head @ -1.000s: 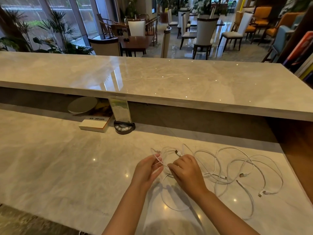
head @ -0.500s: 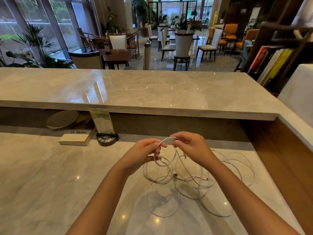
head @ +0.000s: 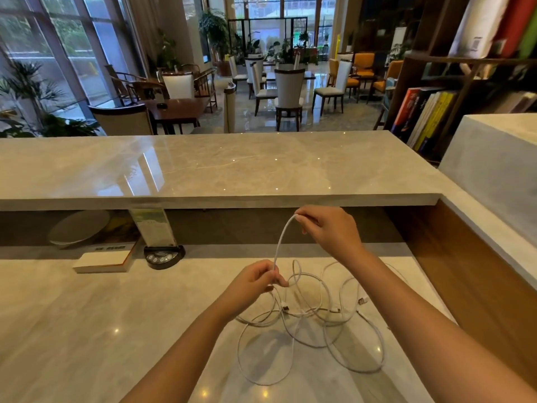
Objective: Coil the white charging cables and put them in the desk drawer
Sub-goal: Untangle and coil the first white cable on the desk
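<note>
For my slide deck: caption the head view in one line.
Both hands pinch one white cable, right hand raised above left hand, over tangled cables on the marble desk.

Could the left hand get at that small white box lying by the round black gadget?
Probably yes: the left hand, now pinching a white charging cable, has bare marble between it and the small white box.

Both forearms run off the bottom edge; the white cables (head: 308,330) overlap in a tangle (how many, I cannot tell), one stretch hidden behind the right forearm (head: 406,301).
</note>
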{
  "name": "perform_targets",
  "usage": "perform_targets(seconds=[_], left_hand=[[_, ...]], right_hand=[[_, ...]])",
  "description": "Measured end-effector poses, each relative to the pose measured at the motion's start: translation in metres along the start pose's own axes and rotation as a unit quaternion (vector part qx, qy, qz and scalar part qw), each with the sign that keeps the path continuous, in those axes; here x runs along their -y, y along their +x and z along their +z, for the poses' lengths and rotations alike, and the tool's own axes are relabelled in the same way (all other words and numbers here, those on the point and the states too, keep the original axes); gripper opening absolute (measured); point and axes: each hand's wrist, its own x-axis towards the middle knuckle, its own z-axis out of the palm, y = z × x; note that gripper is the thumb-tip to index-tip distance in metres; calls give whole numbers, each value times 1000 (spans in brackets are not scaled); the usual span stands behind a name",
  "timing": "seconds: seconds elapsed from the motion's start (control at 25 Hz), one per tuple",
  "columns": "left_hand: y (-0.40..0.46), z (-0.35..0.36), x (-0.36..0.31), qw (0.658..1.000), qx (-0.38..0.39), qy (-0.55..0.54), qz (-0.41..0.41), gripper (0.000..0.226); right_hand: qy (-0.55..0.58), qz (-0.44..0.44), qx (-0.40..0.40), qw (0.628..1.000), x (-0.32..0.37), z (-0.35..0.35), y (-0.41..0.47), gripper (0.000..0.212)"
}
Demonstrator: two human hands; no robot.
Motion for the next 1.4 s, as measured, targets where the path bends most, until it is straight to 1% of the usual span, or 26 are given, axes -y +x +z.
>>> perform_targets(seconds=[0.08, 0.12, 0.2, 0.24, 0.28, 0.32, 0.36, 0.4, 0.44, 0.48, 0.52, 0.56, 0.64, 0.68, 0.72, 0.76, 0.84, 0.88, 0.92, 1.0, 1.04, 1.08, 1.16, 1.24, 1.32, 1.4], left_hand=[[9, -18, -13, 995, -6, 88, 44, 16], [15, -34, -26, 987, -40, 135, 77, 16], [23, -70, -60, 956, -148, 200, 154, 14], [24, -82, -78, 936, -180, 229, 196, 12], [24, -90, -91, 922, -182, 259, 223, 10], [24, -92, -96, 923, -157, 274, 219, 9], [23, -88, -92, 940, -116, 264, 184, 12], [19, -80, -82, 966, -67, 213, 127, 17], [14, -70, -67, 989, -23, 126, 69, 21], [9, -62, -53, 999, 11, 42, 20, 23], [4, -57, -39, 999, 30, -20, -9, 23], [0, -54, -26, 998, 43, -35, -22, 23], [-7, -51, -7, 999, 46, 16, -20, 22], [-9, -47, -2, 999, 31, 26, -14, 21], [-11, -43, 2, 1000, 3, 2, -16, 21], [-12, -38, 2, 998, -31, -50, -18, 22], [-10, -29, -4, 986, -97, -133, 4, 24], [-7, -23, -8, 983, -120, -139, 22, 24], [-3, -19, -11, 982, -135, -126, 39, 24], [5, -11, -16, 988, -132, -53, 58, 24], [8, -7, -17, 993, -103, -2, 56, 24], [10, -3, -18, 996, -61, 49, 49, 22], [12, 3, -19, 993, 23, 114, 36, 23], [11, 6, -26, 993, 91, 82, 5, 30], [9, 6, -35, 990, 137, 32, -21, 35], [9, 4, -38, 988, 143, 54, -3, 24]], right_hand=[[-2, 18, -72, 997, -8, -7, 3, 18], [0, 38, -100, 994, -12, -13, 4, 18], [13, 68, -121, 990, -19, -20, 6, 20], [28, 75, -128, 989, -22, -22, 5, 21], [48, 81, -140, 986, -23, -24, 4, 21], [66, 90, -160, 981, -25, -26, 4, 22], [74, 104, -181, 975, -28, -28, 3, 22], [73, 123, -198, 970, -32, -31, 1, 22], [65, 143, -207, 966, -38, -33, -1, 22], [54, 166, -207, 963, -45, -32, -5, 23], [45, 192, -200, 960, -51, -30, -10, 23], [37, 221, -189, 956, -57, -26, -16, 24], [35, 262, -170, 949, -66, -15, -29, 23], [34, 269, -153, 950, -68, -10, -33, 23], [19, 274, -119, 954, -68, -4, -37, 24], [-14, 280, -60, 958, -68, 2, -40, 26], [-112, 285, 99, 947, -58, 16, -44, 28], [-151, 268, 173, 936, -49, 22, -47, 28], [-171, 231, 234, 929, -38, 26, -51, 26], [-138, 131, 315, 930, -16, 26, -55, 23], [-95, 94, 334, 933, -6, 21, -55, 21], [-50, 75, 338, 937, 4, 15, -54, 19], [11, 78, 307, 949, 14, 2, -47, 16], [38, 82, 263, 961, 13, -5, -42, 13], [54, 72, 231, 969, 11, -7, -40, 9], [58, 59, 209, 974, 8, -5, -38, 8]])
